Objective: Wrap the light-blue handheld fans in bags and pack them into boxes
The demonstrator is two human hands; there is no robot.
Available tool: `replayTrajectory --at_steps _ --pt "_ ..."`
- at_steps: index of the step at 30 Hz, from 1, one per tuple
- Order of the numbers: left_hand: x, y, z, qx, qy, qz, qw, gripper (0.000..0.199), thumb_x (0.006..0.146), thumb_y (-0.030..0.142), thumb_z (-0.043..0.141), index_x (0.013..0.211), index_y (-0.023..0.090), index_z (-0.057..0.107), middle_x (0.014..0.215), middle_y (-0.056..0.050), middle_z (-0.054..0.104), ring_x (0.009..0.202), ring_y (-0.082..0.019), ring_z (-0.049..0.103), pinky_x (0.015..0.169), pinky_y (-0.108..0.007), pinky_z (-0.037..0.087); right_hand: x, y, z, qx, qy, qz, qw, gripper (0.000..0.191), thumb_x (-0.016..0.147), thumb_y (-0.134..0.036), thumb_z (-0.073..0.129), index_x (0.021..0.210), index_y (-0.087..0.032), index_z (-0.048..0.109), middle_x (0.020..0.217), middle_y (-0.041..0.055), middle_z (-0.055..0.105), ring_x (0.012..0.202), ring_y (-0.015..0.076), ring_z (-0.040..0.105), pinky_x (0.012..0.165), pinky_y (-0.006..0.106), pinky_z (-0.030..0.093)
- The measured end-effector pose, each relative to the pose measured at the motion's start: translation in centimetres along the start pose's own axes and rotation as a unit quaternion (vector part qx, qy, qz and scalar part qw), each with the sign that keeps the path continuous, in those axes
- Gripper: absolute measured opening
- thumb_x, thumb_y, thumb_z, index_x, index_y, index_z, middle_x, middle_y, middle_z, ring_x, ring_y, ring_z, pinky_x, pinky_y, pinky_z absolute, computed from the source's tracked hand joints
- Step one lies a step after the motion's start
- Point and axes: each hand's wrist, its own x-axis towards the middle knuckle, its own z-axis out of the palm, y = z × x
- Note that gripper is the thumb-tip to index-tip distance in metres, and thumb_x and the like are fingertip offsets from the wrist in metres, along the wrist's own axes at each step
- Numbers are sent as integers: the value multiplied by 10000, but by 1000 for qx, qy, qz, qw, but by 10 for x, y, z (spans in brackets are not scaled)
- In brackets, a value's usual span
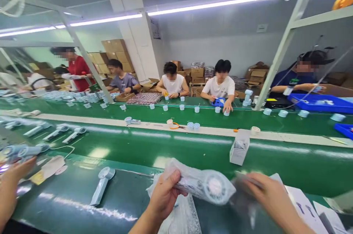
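Note:
My left hand (164, 196) grips a clear plastic bag (204, 184) with a pale hand-held fan inside, held just above the green conveyor belt (132, 149). My right hand (271, 197) is blurred and pinches the bag's right end. More crumpled clear bags (184, 216) lie under my left wrist. A loose pale fan (100, 185) lies on the belt to the left.
A small white carton (239, 148) stands open on the belt ahead. White printed boxes (306, 204) lie at the right. Another person's hand (12, 186) reaches in at the far left near more fans (55, 133). Several workers sit across the line; blue trays (320, 103) at right.

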Motion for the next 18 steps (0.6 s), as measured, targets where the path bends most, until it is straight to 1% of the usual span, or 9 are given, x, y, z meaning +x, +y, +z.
replayTrajectory --at_steps 1,3,5,7,9,11,13,15,18 --pt "3 2 3 -22 -11 1 1000 429 623 473 812 850 138 672 703 -20 671 584 -125 599 496 -234 522 8 -5 18 -15 -17 -11 1000 63 679 -273 643 663 -256 702 766 32 734 789 248 584 768 388 398" --pt "10 1 8 -19 -37 -1 999 441 605 458 830 864 139 668 740 -33 687 629 -143 622 553 -261 535 26 -9 55 -9 -58 -29 998 98 604 -214 607 508 -228 616 607 13 668 684 222 544 691 362 359" --pt "14 0 9 41 -54 -1 998 441 586 474 832 799 126 664 699 -33 674 633 -146 609 592 -275 521 40 -4 82 46 -69 -22 996 99 568 -228 580 478 -215 542 542 -11 594 616 179 487 631 332 344" --pt "13 0 8 138 -50 18 989 410 598 482 805 748 127 666 683 -27 660 638 -140 585 635 -282 500 44 7 96 102 -71 -5 992 72 555 -272 577 537 -214 539 559 -26 572 626 167 484 629 314 362" --pt "6 4 6 255 -51 66 963 298 654 429 739 713 142 680 774 -48 682 724 -160 600 718 -297 492 40 19 98 149 -84 22 985 128 526 -294 610 607 -209 559 586 -36 576 652 167 509 649 305 390" --pt "-4 9 7 378 -80 122 914 168 706 324 648 704 164 699 917 -83 701 887 -203 623 830 -317 477 34 28 96 178 -94 65 977 189 527 -297 626 682 -205 568 582 -55 559 609 148 500 618 295 383" --pt "-14 14 9 476 -122 164 856 154 732 230 564 740 180 709 1037 -107 694 1025 -228 613 922 -335 450 28 32 94 197 -91 109 970 187 585 -298 590 744 -211 545 551 -86 507 531 115 442 547 274 330" --pt "-19 17 16 559 -142 173 799 222 755 159 489 823 184 698 1052 -112 686 1033 -221 612 923 -336 451 26 33 96 209 -85 121 967 163 621 -287 569 759 -218 515 518 -110 465 486 91 382 512 253 267" --pt "-13 21 36 697 -110 140 695 277 806 119 406 912 175 656 1003 -111 676 962 -229 623 850 -344 473 27 31 101 215 -85 94 968 158 601 -250 617 718 -203 521 500 -114 481 485 72 358 513 246 232"
